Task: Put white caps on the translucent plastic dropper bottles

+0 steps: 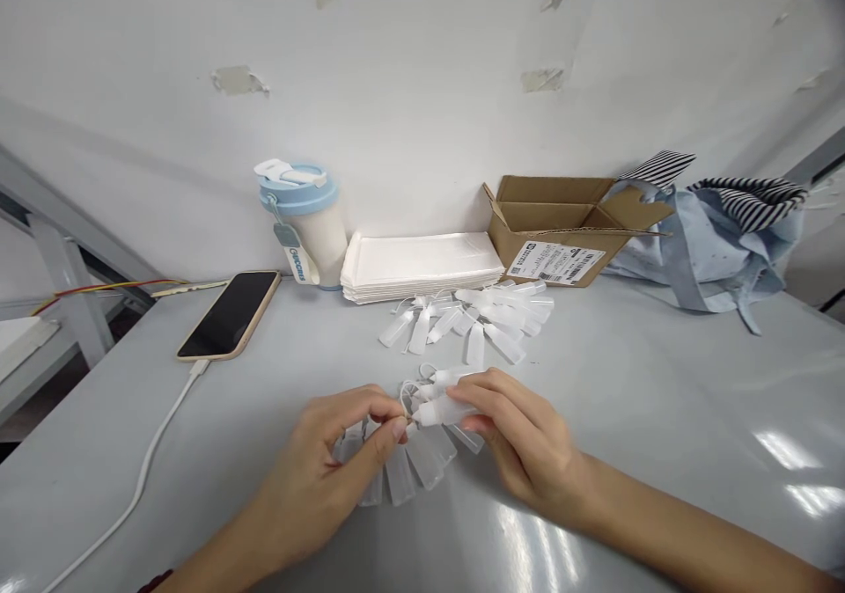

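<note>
Between the thumb and fingers of my right hand [521,430] lies a small translucent squeeze bottle [437,412], its narrow tip pointing left. My left hand [349,457] pinches right at that tip; what its fingertips hold is too small to make out. A thin white looped strap [404,392] rises beside the pinch. Under and around both hands, several similar bottles [426,457] fan out on the grey table [264,452], partly hidden by the fingers. Farther back lies a second group of these bottles [505,311], also with thin straps.
Along the wall stand a blue-lidded cup [320,232], a stack of white paper-like packets [422,263], an open cardboard box [554,237] and a light blue cloth bag [713,241]. At left lies a phone [231,316] with a white cable [155,448] running to the front edge.
</note>
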The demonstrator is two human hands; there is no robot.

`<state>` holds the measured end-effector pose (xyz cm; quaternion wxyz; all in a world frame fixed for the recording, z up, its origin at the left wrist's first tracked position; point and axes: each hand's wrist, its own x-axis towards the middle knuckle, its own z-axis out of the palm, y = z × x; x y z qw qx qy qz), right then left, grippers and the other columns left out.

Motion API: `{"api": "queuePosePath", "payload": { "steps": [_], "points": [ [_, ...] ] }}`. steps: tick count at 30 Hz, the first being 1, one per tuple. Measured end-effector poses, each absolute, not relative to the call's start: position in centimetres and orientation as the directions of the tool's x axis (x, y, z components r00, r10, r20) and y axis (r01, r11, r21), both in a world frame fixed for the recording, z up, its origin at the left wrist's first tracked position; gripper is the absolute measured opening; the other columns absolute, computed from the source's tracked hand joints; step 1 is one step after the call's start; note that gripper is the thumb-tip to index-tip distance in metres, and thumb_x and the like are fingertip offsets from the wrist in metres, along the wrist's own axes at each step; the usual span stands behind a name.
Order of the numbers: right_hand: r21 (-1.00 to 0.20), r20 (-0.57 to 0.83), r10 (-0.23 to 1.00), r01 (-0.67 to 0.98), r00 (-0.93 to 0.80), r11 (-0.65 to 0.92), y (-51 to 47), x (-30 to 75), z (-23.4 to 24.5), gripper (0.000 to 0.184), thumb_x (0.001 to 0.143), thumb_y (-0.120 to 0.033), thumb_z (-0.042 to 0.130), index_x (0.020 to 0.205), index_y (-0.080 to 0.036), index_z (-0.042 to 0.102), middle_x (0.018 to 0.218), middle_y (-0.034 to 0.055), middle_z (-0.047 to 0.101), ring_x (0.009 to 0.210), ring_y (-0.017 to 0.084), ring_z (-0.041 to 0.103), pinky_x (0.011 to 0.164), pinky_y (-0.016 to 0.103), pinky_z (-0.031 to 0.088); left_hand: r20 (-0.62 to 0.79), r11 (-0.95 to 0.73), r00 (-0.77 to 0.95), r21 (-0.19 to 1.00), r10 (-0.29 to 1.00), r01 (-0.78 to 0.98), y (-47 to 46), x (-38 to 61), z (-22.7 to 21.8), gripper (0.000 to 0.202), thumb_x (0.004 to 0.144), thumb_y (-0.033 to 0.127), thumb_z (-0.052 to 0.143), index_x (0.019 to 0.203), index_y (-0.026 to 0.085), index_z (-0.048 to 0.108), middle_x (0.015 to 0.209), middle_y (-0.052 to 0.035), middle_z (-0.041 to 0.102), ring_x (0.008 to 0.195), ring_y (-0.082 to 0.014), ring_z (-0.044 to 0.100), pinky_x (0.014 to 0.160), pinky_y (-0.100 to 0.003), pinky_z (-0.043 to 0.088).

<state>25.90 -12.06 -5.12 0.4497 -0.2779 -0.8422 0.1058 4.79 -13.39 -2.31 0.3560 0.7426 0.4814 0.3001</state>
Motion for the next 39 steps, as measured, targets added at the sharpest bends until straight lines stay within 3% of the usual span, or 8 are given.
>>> {"api": "queuePosePath", "payload": {
  "steps": [10,15,28,31,39],
  "points": [
    [-0.476,0.656,0.584,0.339,-0.477,0.811,-11.9,26.0,-5.6,0.026,0.092,-0.009,0.041,0.116,-0.014,0.051,0.093,0.0121,0.061,0.083,0.018,0.06,0.066,0.03,0.055,0.151,-0.324,0.339,0.774,0.929,0.544,-13.5,4.7,-2.3,0.018,0.088,0.026,0.047,0.075,0.022,0.06,0.069,0.002,0.063,0.062,-0.0136,0.058,0.058,-0.023,0.046],
    [-0.425,0.687,0.556,0.362,-0.468,0.83,-11.6,26.0,-5.4,0.024,0.091,-0.008,0.043,0.113,-0.011,0.052,0.092,0.0134,0.061,0.083,0.019,0.06,0.065,0.029,0.054,0.187,-0.354,0.329,0.734,0.926,0.579,-13.3,4.6,-2.5,0.01,0.085,0.023,0.052,0.08,0.022,0.061,0.073,0.0028,0.064,0.068,-0.0134,0.06,0.064,-0.024,0.046],
    [-0.386,0.677,0.543,0.389,-0.496,0.836,-11.3,26.0,-5.8,0.021,0.092,-0.01,0.041,0.111,-0.012,0.051,0.086,0.0112,0.063,0.075,0.017,0.061,0.06,0.026,0.054,0.281,-0.424,0.334,0.747,0.9,0.512,-13.7,4.7,-3.2,0.015,0.089,0.02,0.049,0.079,0.021,0.061,0.068,0.0031,0.06,0.06,-0.011,0.054,0.056,-0.022,0.042],
    [-0.36,0.677,0.533,0.403,-0.507,0.841,-11.5,26.0,-5.9,0.022,0.092,-0.01,0.042,0.112,-0.011,0.05,0.088,0.0122,0.064,0.077,0.018,0.061,0.061,0.026,0.054,0.366,-0.494,0.337,0.72,0.867,0.487,-13.7,4.8,-3.1,0.015,0.088,0.016,0.049,0.079,0.02,0.061,0.066,0.0025,0.06,0.058,-0.0106,0.053,0.054,-0.021,0.042],
    [-0.359,0.663,0.529,0.396,-0.529,0.845,-11.7,26.2,-5.8,0.023,0.09,-0.01,0.049,0.113,-0.008,0.05,0.09,0.0138,0.064,0.08,0.019,0.061,0.064,0.027,0.054,0.614,-0.675,0.322,0.513,0.72,0.531,-13.3,5.1,-3.4,0.014,0.083,0.005,0.055,0.083,0.016,0.063,0.065,0.0002,0.062,0.058,-0.0101,0.053,0.053,-0.021,0.045]
  ]
}}
